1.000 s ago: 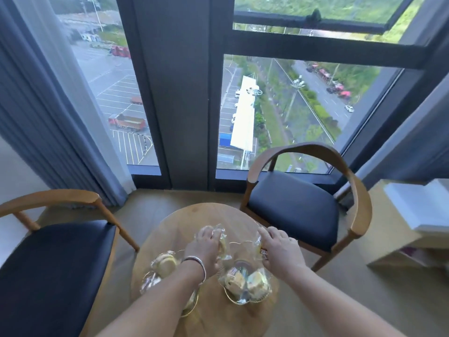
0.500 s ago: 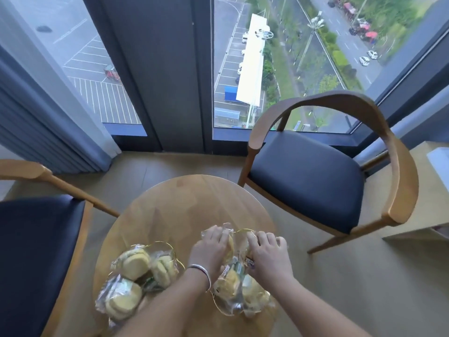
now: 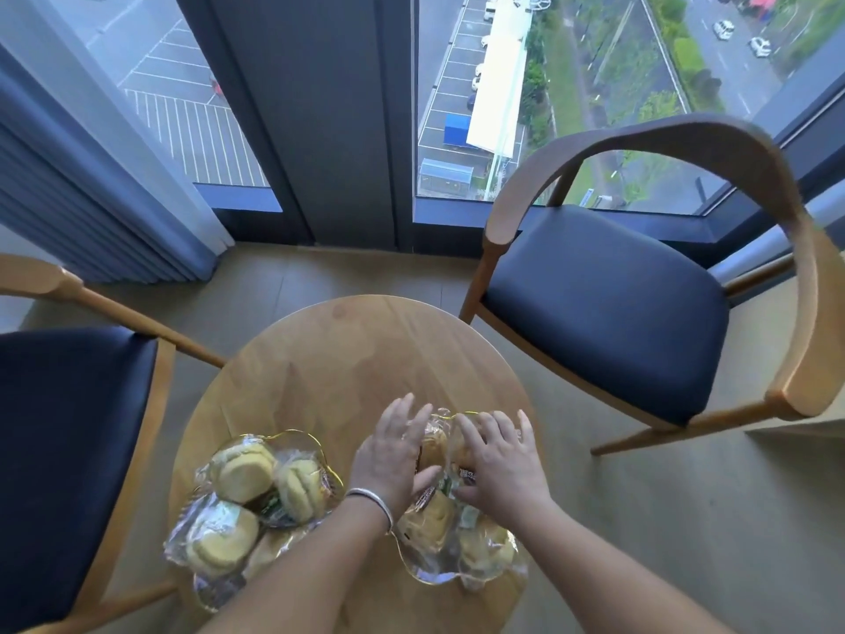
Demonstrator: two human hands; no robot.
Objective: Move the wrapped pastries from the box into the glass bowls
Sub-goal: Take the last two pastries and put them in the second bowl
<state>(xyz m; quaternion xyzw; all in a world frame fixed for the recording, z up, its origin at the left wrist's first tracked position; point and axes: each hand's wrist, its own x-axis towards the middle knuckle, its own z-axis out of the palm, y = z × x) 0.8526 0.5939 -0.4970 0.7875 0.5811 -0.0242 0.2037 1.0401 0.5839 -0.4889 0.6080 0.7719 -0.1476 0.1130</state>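
Round wooden counter (image 3: 338, 359) by window, two glass bowls holding wrapped pastries.
Left hand (image 3: 393, 455) and right hand (image 3: 500, 459) palms down, fingers spread flat over right bowl's (image 3: 439, 576) pastries (image 3: 432, 519), gripping nothing; left bowl (image 3: 292, 434) full.

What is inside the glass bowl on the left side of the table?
The left glass bowl holds wrapped pastries; three show clearly. The left forearm covers its near right part, so more may be hidden.

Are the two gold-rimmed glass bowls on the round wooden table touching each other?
Cannot tell. In the head view, the left glass bowl and right glass bowl sit side by side, but the left hand and forearm cover the space between them.
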